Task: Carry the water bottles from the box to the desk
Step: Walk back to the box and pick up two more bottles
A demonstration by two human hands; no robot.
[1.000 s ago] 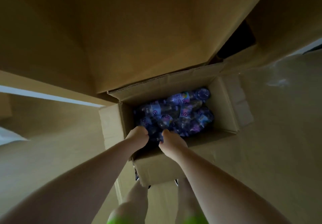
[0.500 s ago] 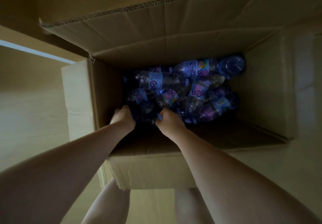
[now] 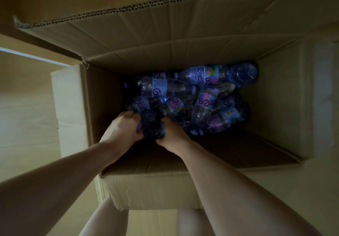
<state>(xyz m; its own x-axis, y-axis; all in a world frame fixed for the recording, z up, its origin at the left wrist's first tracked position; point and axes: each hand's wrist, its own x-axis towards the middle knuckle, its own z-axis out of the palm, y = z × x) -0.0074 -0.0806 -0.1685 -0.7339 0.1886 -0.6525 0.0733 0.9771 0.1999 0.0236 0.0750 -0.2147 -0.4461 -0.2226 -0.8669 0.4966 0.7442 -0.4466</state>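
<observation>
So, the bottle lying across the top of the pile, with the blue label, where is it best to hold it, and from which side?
Probably round the clear body beside the label, coming from straight above. That bottle lies on its side on top of the pile in the box, so its upper side is free, while other bottles crowd its ends. Both the left hand and right hand are busy gripping a nearer bottle.

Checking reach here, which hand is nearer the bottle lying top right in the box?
Right. The right hand lies below-left of that bottle; the left hand sits further left.
</observation>
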